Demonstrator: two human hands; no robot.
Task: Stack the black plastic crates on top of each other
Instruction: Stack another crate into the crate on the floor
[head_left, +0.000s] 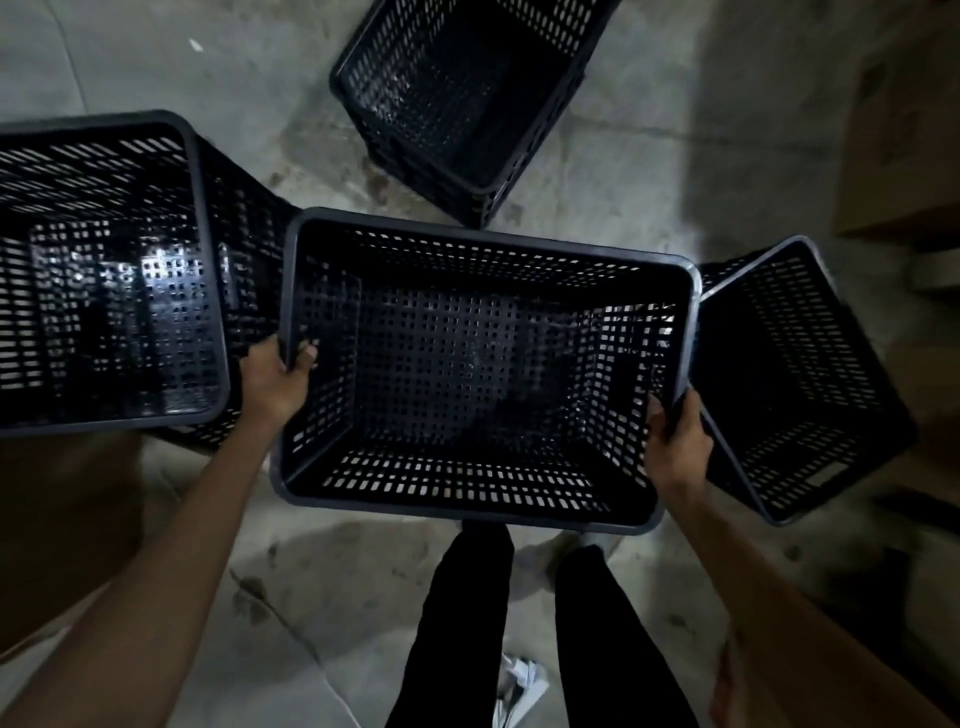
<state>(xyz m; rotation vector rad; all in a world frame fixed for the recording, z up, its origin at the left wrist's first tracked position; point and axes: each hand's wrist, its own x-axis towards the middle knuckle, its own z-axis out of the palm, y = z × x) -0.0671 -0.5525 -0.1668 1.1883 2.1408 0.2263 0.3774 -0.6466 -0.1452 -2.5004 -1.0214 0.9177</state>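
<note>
Nearest the viewer, two legs in black trousers (519, 623) stand on a stained grey concrete floor (337, 571). Two bare forearms reach forward from the lower corners. The left hand (272, 382) is clenched on the left short rim of a black perforated plastic crate (483, 374), fingertips hooked inside the wall. The right hand (678, 447) grasps the opposite short rim the same way. The held crate appears lifted clear of the floor, open side up, empty, directly in front of the legs.

Just beside it on the left stands a taller stack of matching black slotted crates (104, 270). On the right, another black slotted crate (795, 379) sits angled, its rim close to the right hand. Farther ahead, well apart, a fourth black crate stack (457, 98) rests on the floor.

The crate looks light and stiff, its smooth rim likely a little slippery; holding both short rims should keep it level for setting onto a stack.
</note>
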